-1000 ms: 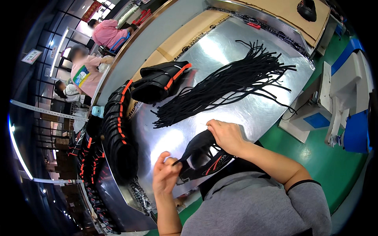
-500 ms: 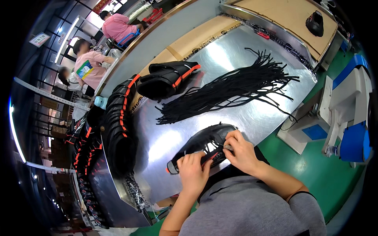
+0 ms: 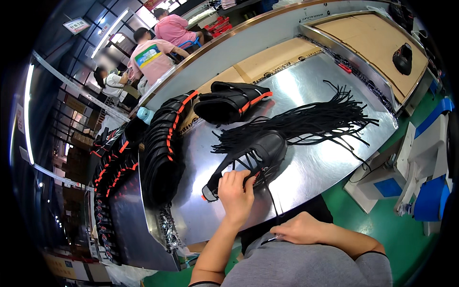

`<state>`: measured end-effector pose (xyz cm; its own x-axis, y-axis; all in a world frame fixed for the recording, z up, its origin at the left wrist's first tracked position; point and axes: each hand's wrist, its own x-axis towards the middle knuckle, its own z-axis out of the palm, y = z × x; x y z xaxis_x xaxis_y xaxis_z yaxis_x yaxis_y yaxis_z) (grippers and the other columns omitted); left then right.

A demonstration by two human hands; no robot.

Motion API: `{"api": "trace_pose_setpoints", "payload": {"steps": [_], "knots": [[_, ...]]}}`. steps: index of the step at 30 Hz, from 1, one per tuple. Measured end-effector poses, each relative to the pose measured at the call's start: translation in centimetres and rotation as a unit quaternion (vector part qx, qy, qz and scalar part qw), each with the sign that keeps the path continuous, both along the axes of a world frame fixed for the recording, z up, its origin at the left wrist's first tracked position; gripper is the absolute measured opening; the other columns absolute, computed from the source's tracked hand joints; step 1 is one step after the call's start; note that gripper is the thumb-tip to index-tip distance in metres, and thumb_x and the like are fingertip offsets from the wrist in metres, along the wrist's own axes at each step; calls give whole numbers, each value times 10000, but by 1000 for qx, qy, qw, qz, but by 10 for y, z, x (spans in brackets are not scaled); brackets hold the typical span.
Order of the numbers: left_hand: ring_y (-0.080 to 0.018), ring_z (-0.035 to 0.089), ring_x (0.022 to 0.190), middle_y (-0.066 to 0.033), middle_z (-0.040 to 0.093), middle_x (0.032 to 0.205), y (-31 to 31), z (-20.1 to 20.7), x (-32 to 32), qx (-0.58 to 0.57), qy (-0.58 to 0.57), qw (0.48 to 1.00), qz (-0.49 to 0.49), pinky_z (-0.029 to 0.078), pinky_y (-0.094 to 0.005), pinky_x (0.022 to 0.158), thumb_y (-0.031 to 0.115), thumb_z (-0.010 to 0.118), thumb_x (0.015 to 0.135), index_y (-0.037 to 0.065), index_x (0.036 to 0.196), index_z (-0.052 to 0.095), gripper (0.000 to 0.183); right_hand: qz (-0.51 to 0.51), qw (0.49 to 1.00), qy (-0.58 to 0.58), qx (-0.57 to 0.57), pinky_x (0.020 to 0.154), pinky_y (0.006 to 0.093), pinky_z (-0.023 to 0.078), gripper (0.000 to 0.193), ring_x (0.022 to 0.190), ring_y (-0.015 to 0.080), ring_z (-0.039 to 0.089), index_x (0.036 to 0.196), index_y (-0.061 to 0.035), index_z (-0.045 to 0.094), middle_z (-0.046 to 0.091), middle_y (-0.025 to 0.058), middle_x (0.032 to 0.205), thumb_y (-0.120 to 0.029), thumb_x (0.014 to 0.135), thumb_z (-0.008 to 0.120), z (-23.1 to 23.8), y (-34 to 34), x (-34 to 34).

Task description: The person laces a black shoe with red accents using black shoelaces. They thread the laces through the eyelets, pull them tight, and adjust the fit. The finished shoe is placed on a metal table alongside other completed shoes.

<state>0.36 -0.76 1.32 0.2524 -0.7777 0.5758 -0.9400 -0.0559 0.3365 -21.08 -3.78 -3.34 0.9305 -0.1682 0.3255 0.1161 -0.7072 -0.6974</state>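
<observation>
A black shoe [image 3: 271, 149] with dark laces criss-crossed over its front lies near the table's front edge, its toe pointing away to the right. My left hand [image 3: 235, 195] grips the shoe's upper near the collar, thumb and fingers closed on it. One black shoelace [image 3: 274, 201] runs taut from the shoe down toward my body. My right hand [image 3: 300, 229] is closed on that lace in front of my shirt. A small, pale shiny thing shows at its fingertips, too small to name. Behind the shoe lies a bundle of loose black shoelaces [image 3: 296, 117], touching or nearly touching the toe.
A curved row of nested black uppers [image 3: 165, 143] with orange trim stands left, beside more uppers [image 3: 232, 103]. The metal table [image 3: 330, 158] has a raised edge. Another shoe [image 3: 402, 59] sits on the cardboard-lined tray at far right. A white-and-blue machine [image 3: 406, 162] stands right. Several people work beyond.
My right hand has moved from the shoe down to my body, drawing the lace taut. My left hand stays on the shoe, now turned with its toe farther away. The view has shifted.
</observation>
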Motion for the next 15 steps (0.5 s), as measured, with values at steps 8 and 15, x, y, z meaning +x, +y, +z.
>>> {"api": "trace_pose_setpoints", "payload": {"steps": [8,15], "knots": [[-253,555,702,-51,570,744,9,11,-18,11,-27,998,-48,386,-381,633,49,734,751,82,836,630,138,-313,901,-8,299,564,226,419,163,641,48,523,962,-14,705,652,7,745,-124,849,745,18,-56,48],[-268,548,706,-64,561,743,12,22,-9,29,-1,998,-50,412,-380,627,48,746,734,68,893,662,181,-63,891,122,433,749,273,466,222,806,84,590,994,-31,680,678,48,857,-241,925,654,12,-36,35]]}}
